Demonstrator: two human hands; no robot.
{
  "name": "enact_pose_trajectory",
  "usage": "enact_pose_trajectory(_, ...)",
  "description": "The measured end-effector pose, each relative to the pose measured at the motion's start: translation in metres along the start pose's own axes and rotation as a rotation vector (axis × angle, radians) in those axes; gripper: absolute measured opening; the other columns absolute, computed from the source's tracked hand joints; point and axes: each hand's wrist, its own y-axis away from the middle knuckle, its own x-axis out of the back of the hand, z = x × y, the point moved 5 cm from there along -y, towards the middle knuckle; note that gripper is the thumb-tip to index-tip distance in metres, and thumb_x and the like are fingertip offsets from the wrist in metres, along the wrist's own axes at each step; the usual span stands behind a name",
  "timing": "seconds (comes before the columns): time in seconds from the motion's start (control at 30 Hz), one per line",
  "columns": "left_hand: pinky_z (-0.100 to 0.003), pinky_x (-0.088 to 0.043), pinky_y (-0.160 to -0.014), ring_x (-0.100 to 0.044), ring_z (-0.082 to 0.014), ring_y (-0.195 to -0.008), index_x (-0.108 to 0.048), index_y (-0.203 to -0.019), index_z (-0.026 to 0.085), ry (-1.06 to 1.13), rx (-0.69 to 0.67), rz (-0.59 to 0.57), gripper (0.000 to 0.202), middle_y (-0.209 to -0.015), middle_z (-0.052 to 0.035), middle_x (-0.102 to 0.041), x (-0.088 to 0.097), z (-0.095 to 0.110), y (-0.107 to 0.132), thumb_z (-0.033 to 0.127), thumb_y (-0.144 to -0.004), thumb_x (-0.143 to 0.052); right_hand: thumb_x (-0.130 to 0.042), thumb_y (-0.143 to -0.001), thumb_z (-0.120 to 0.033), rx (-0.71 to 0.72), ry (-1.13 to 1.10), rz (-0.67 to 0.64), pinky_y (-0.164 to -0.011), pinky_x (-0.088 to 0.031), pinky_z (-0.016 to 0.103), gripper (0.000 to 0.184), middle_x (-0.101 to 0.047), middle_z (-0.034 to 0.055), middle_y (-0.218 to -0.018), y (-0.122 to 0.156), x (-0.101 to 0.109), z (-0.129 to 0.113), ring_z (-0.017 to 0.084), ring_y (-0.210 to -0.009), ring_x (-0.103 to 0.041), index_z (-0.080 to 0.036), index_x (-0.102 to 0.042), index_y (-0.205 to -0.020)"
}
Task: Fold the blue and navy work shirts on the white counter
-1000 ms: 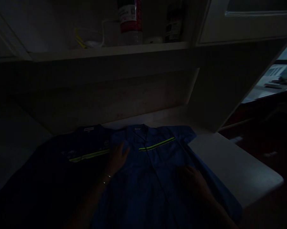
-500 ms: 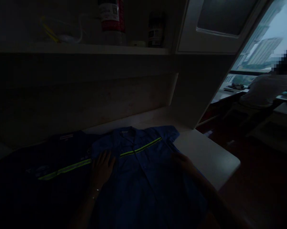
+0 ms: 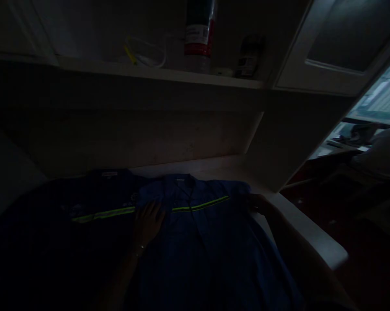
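Observation:
A blue work shirt (image 3: 195, 233) with a yellow-green reflective stripe across its chest lies spread on the white tabletop, collar toward the back wall. My left hand (image 3: 148, 221) rests flat on its left side near the stripe, fingers apart. At the right sleeve my right hand (image 3: 258, 204) has its fingers closed on the cloth; the fingertips are dim. Another dark navy garment (image 3: 100, 194) with a similar stripe and a collar label lies to the left, partly under the blue shirt.
Above the table runs a shelf (image 3: 162, 74) holding a red-labelled bottle (image 3: 198, 41), a dark jar (image 3: 247, 60) and a yellow-and-white cord (image 3: 130, 54). A cabinet side panel (image 3: 298, 129) stands at the right. Beyond it, a person in a light top (image 3: 384, 151) is near a window.
My right hand has moved up and outward to the sleeve end, and the sleeve lies differently. My left hand stays on the shirt. The view has shifted left and up.

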Motion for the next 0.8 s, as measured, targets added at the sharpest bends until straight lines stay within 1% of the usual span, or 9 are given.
enact_pose_trajectory(0.1, -0.053, -0.028, -0.113, -0.042, -0.0292, -0.136, -0.058, -0.133, 0.024, 0.038, 0.016, -0.001, 0.051, -0.147, -0.0084, -0.050, 0.002, 0.001, 0.000, 0.050, -0.097, -0.033, -0.064, -0.071, -0.052, -0.018, 0.026, 0.040, -0.050, -0.048, 0.029, 0.034, -0.049, -0.0019, -0.057, -0.006, -0.006, -0.003, 0.015, -0.054, -0.054, -0.023, -0.047, -0.073)
enact_pose_trajectory(0.17, -0.052, -0.028, -0.113, -0.043, -0.0286, -0.136, -0.058, -0.132, 0.025, 0.059, 0.027, 0.000, 0.050, -0.147, -0.0081, -0.050, 0.004, 0.002, 0.000, 0.050, -0.096, -0.035, -0.057, -0.076, -0.054, 0.019, 0.047, 0.067, -0.054, -0.050, 0.030, 0.032, -0.050, -0.0026, -0.064, -0.009, -0.010, -0.009, 0.015, -0.058, -0.055, -0.024, -0.045, -0.081)
enact_pose_trajectory(0.27, -0.051, -0.027, -0.113, -0.043, -0.0279, -0.135, -0.060, -0.131, 0.026, 0.072, 0.041, 0.005, 0.048, -0.146, -0.0068, -0.052, 0.008, 0.003, 0.001, 0.050, -0.096, -0.036, -0.053, -0.080, -0.049, 0.147, 0.115, 0.080, -0.064, -0.051, 0.032, 0.029, -0.056, -0.0003, -0.076, -0.008, -0.021, -0.028, 0.017, -0.071, -0.057, -0.024, -0.047, -0.094)
enact_pose_trajectory(0.37, -0.050, -0.026, -0.114, -0.043, -0.0278, -0.135, -0.060, -0.130, 0.026, 0.077, 0.044, 0.011, 0.047, -0.146, -0.0061, -0.052, 0.010, 0.004, 0.001, 0.050, -0.096, -0.036, -0.059, -0.080, -0.040, 0.317, 0.244, 0.043, -0.078, -0.049, 0.034, 0.028, -0.062, 0.0068, -0.095, 0.011, -0.042, -0.048, 0.021, -0.088, -0.058, -0.022, -0.054, -0.100)
enact_pose_trajectory(0.43, -0.051, -0.026, -0.114, -0.043, -0.0281, -0.135, -0.060, -0.130, 0.025, 0.078, 0.039, 0.011, 0.047, -0.146, -0.0065, -0.052, 0.010, 0.004, 0.001, 0.049, -0.096, -0.036, -0.055, -0.085, -0.036, 0.497, 0.457, -0.083, -0.084, -0.047, 0.035, 0.026, -0.061, 0.0111, -0.114, 0.037, -0.067, -0.058, 0.022, -0.095, -0.060, -0.021, -0.058, -0.106)
enact_pose_trajectory(0.53, -0.052, -0.026, -0.113, -0.044, -0.0281, -0.134, -0.060, -0.130, 0.026, 0.073, 0.038, 0.006, 0.047, -0.146, -0.0066, -0.052, 0.009, 0.003, 0.001, 0.049, -0.096, -0.036, -0.049, -0.091, -0.034, 0.757, 0.773, -0.422, -0.090, -0.048, 0.036, 0.030, -0.055, 0.0096, -0.135, 0.082, -0.106, -0.056, 0.023, -0.106, -0.061, -0.025, -0.062, -0.116)
enact_pose_trajectory(0.6, -0.050, -0.027, -0.114, -0.044, -0.0271, -0.134, -0.061, -0.129, 0.027, 0.071, 0.036, 0.004, 0.047, -0.146, -0.0058, -0.052, 0.008, 0.002, 0.002, 0.050, -0.096, -0.036, -0.055, -0.089, -0.038, 0.821, 0.797, -0.554, -0.096, -0.047, 0.037, 0.031, -0.056, 0.0063, -0.136, 0.099, -0.118, -0.052, 0.024, -0.113, -0.060, -0.028, -0.064, -0.117)
enact_pose_trajectory(0.67, -0.048, -0.027, -0.114, -0.044, -0.0263, -0.134, -0.061, -0.128, 0.027, 0.068, 0.034, 0.005, 0.047, -0.145, -0.0053, -0.053, 0.008, 0.002, 0.002, 0.050, -0.096, -0.036, -0.056, -0.088, -0.042, 0.831, 0.710, -0.502, -0.097, -0.047, 0.037, 0.030, -0.063, 0.0060, -0.128, 0.097, -0.116, -0.055, 0.023, -0.112, -0.061, -0.027, -0.066, -0.112)
enact_pose_trajectory(0.8, -0.049, -0.027, -0.114, -0.045, -0.0265, -0.133, -0.060, -0.130, 0.027, 0.063, 0.035, 0.006, 0.048, -0.145, -0.0059, -0.053, 0.007, 0.002, 0.002, 0.050, -0.096, -0.035, -0.043, -0.094, -0.044, 0.662, 0.538, -0.088, -0.083, -0.052, 0.034, 0.034, -0.069, 0.0095, -0.103, 0.059, -0.093, -0.063, 0.022, -0.094, -0.065, -0.020, -0.067, -0.098)
